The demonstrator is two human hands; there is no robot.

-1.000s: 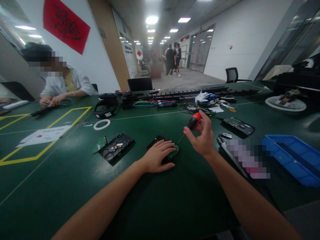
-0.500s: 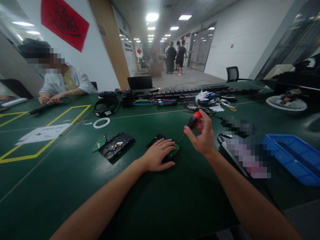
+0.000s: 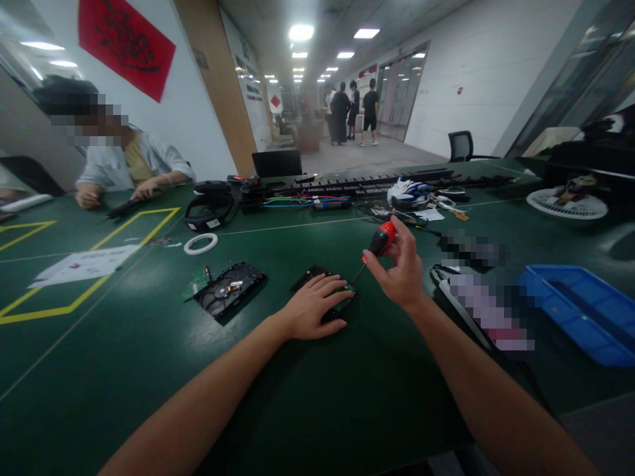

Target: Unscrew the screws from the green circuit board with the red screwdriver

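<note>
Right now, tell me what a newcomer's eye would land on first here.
Probably the red-and-black screwdriver in the right hand, its shaft slanting down to the green circuit board that the left hand partly covers. Next, perhaps, the bright blue tray at the table's right side, and the big red sheet with dark brushwork high on the wall at the left.

black characters point(image 3: 124, 45) on red poster point(image 3: 161, 66), wall lettering point(image 3: 254, 92), print point(image 3: 75, 266) on white sheet point(image 3: 54, 277), all unreadable
</note>
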